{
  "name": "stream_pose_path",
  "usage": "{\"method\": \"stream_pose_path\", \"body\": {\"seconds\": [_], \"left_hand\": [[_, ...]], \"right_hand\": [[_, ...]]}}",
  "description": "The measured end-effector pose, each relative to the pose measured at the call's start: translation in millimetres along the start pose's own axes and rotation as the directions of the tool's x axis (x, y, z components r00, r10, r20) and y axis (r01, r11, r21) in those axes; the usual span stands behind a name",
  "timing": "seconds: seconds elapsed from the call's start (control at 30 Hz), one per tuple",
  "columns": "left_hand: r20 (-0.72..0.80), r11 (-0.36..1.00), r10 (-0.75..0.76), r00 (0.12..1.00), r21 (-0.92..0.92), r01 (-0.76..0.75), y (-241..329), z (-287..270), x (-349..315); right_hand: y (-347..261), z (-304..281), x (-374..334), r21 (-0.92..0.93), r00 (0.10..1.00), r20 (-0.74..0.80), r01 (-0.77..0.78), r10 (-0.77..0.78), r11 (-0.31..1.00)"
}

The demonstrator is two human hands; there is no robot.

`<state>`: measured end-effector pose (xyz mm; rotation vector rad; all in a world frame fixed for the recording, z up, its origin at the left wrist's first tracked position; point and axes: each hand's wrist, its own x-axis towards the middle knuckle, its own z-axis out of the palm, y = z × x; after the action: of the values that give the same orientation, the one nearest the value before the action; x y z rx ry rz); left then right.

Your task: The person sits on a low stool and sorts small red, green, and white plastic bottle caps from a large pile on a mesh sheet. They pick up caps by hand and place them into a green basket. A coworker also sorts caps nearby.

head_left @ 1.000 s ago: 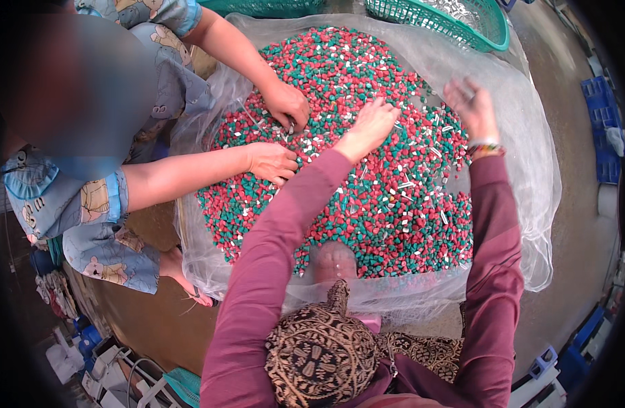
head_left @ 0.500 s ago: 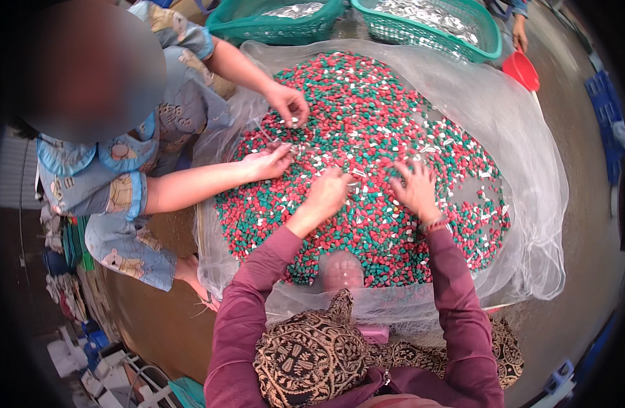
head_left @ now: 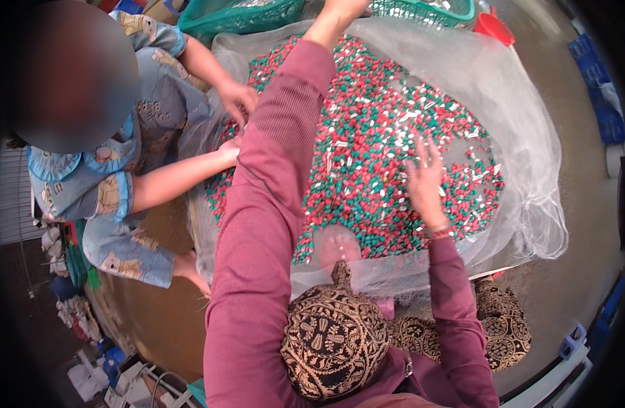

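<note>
R-hand fingers are spread & released, held over or on the R part of the red-and-green pile; contact w/ the pcs can't be told, & the tips are a bit blurred. The pile, mixed w/ white bits, is spread under & all round these fingers, mostly to their L, w/ a thin patch just to their R. L hand is cut off by the top edge; its fingers are out of frame, so whether they're clenched, loose or grasping sth can't be told. Beside it, the L green basket & R green basket are also cropped. To the far R of the L hand, a red scoop is seen.

Left of the R-hand fingers, a wide strip of pile is hidden by the L sleeve. Co-worker's upper hand & lower hand are partly covered by it too; what's held there can't be made out. Nearer the body than the R fingers, a foot is blurred by white mesh.

Vs. 0.5 s ago: L hand has been moved from mid-pile to the top edge; R hand's been kept over the pile; co-worker's fingers, clear then, are now part-hidden.
</note>
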<state>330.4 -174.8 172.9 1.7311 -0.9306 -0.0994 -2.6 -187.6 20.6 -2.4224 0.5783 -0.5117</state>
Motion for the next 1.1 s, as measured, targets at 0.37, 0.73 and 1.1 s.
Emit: {"method": "stream_pose_path", "body": {"seconds": [0.37,0.73,1.1], "left_hand": [[0.414,0.611,-0.391,0.822,0.785,-0.105,-92.6,5.0,-287.0],[0.275,0.850,-0.526,0.805,0.136,0.509,-68.0,-16.3,-256.9],[0.354,0.834,-0.321,0.878,0.545,0.085,-72.1,-9.1,-237.5]], "right_hand": [[67.7,-35.3,-28.6,0.489,0.909,0.140,-0.409,0.393,0.770],[37.6,36.7,-3.1,-0.054,0.995,0.095,-0.022,0.027,0.998],[-22.1,-9.3,18.7,0.299,0.987,0.035,-0.162,0.159,0.940]]}}
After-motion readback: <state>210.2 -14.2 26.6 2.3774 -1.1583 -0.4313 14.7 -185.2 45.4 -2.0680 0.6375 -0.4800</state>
